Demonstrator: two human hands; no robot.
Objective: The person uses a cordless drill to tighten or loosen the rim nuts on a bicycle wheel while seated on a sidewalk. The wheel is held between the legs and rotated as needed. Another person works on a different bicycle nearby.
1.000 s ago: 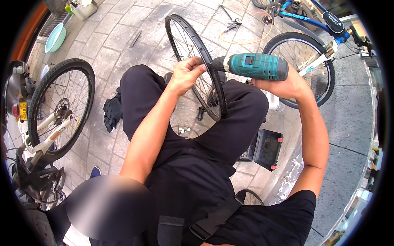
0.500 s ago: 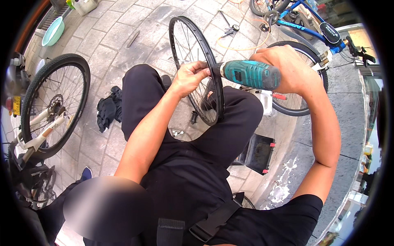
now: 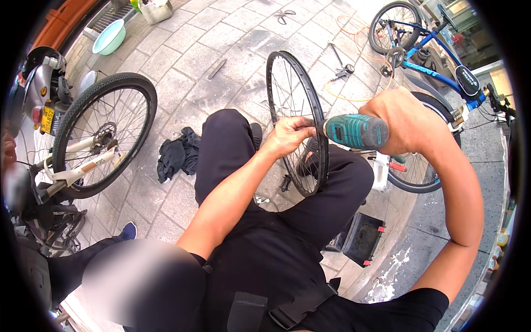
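A black bicycle wheel (image 3: 311, 88) without a tyre stands upright between my bent knees, its spokes in place. My left hand (image 3: 289, 136) is closed in a pinch at the inner side of its rim, where spokes meet it. The fingertips hide exactly which part they hold. From the right, my right hand (image 3: 399, 120) grips a teal and black power drill (image 3: 354, 131), seen from its back end. The drill's nose points left and meets the outer face of the rim, level with my left fingertips. The bit's tip is hidden, as is the trigger.
Left of me are a bicycle's tyred wheel (image 3: 145, 113), a black cloth (image 3: 180, 154) and another person's shoe (image 3: 129, 231). An open black toolbox (image 3: 363, 239) sits by my right thigh. Beyond are a blue bicycle (image 3: 428, 41), a hose with a gauge (image 3: 348, 68) and a basin (image 3: 109, 37).
The whole view has shifted, so everything appears farther right and lower. Both hands keep their places at the rim, with the drill still against it.
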